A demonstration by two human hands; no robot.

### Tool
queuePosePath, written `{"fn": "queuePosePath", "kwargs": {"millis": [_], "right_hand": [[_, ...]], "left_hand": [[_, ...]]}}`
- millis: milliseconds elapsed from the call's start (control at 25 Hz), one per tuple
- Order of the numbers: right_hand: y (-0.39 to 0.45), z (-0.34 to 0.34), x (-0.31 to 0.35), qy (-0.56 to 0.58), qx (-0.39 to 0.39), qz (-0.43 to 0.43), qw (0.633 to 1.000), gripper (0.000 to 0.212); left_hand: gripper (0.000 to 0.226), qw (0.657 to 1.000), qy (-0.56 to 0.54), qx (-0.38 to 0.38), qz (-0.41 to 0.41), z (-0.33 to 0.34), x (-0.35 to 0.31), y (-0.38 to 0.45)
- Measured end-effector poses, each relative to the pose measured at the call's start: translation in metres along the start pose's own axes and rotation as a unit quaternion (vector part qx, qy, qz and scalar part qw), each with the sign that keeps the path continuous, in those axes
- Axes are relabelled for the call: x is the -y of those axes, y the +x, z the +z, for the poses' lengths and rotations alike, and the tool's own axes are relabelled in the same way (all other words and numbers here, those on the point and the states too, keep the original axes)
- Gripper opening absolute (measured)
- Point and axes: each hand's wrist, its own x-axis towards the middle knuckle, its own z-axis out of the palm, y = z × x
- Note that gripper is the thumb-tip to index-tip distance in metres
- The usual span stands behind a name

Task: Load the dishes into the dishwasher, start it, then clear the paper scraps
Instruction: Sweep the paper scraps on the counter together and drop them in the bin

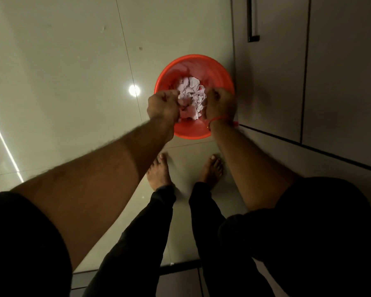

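Nearest the camera, dark trouser legs and two bare feet (pixel 212 168) planted on the pale tiled floor (pixel 62 82), toes pointing toward an orange bin (pixel 193 129) just beyond them. Above the feet, both forearms reaching forward and down over the bin's mouth. Left hand (pixel 162 107) curled at the near-left side of the opening, fingers bunched against crumpled white paper; right hand (pixel 220 106), a red thread bracelet (pixel 221 119) at its wrist, curled at the near-right side, fingers likewise tucked into the paper. Hard to tell whether either hand actually pinches a piece or merely presses on the heap, the fingertips being hidden. Between the two hands, the paper scraps (pixel 192 92), a crumpled wad lying inside the bin and spreading away toward its far wall. Both hands about equally near the wad, flanking it left and right, with the bin's open mouth directly below; no clear long axis to the wad. Judging from this, the last stage of the task in hand: letting go or pushing down should leave the scraps in the bin. Risk: loose bits clinging to fingers and dropping outside the rim. Beyond and to the right, cabinet doors (pixel 341 82) with a dark bar handle (pixel 252 20); on the floor to the left, a bright lamp reflection (pixel 134 90).
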Motion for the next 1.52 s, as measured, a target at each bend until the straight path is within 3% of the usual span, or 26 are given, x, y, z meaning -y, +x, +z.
{"fn": "queuePosePath", "kwargs": {"millis": [40, 80, 160, 200, 280, 360, 440, 640, 840, 1040, 1320, 1520], "right_hand": [[-0.001, 0.000, 0.000, -0.017, -0.023, -0.017, 0.999, 0.022], [-0.004, 0.001, 0.000, -0.016, -0.046, -0.016, 0.999, 0.023], [-0.011, -0.001, 0.002, -0.008, -0.050, 0.005, 0.999, 0.027], [-0.016, -0.003, 0.004, 0.001, -0.019, 0.010, 1.000, 0.024], [-0.026, -0.007, 0.005, 0.065, 0.090, 0.049, 0.993, 0.010], [-0.035, -0.014, 0.003, 0.086, 0.141, 0.043, 0.985, 0.038], [-0.046, -0.025, 0.005, 0.079, 0.117, 0.014, 0.990, 0.044], [-0.081, -0.058, 0.018, 0.081, 0.031, -0.006, 0.996, 0.033], [-0.144, -0.111, 0.054, 0.154, 0.103, 0.024, 0.982, 0.026], [-0.224, -0.188, 0.115, 0.175, 0.117, 0.024, 0.977, 0.023], [-0.312, -0.310, 0.178, 0.063, 0.098, -0.164, 0.979, 0.026], [-0.357, -0.407, 0.206, 0.163, 0.065, -0.199, 0.964, 0.020]], "left_hand": [[0.042, 0.999, -0.012, 0.049, -0.010, -0.012, -0.025, -0.005], [0.029, 0.996, -0.025, 0.076, 0.043, -0.026, -0.047, -0.010], [0.022, 0.986, -0.132, 0.019, 0.102, -0.040, -0.096, -0.010], [0.016, 0.983, -0.137, 0.034, 0.116, -0.041, -0.104, -0.018], [0.035, 0.981, -0.135, 0.079, 0.116, -0.038, -0.097, -0.032], [0.046, 0.978, -0.146, 0.099, 0.116, -0.037, -0.085, -0.037], [0.042, 0.974, -0.157, 0.101, 0.126, -0.042, -0.089, -0.049], [0.036, 0.969, -0.166, 0.085, 0.160, -0.062, -0.082, -0.092], [0.021, 0.968, -0.169, 0.078, 0.170, -0.100, -0.087, -0.174], [0.027, 0.957, -0.176, 0.048, 0.226, -0.145, -0.099, -0.287], [0.027, 0.917, -0.186, 0.066, 0.346, -0.177, -0.116, -0.433], [0.032, 0.867, -0.163, 0.151, 0.447, -0.166, -0.138, -0.514]]}}
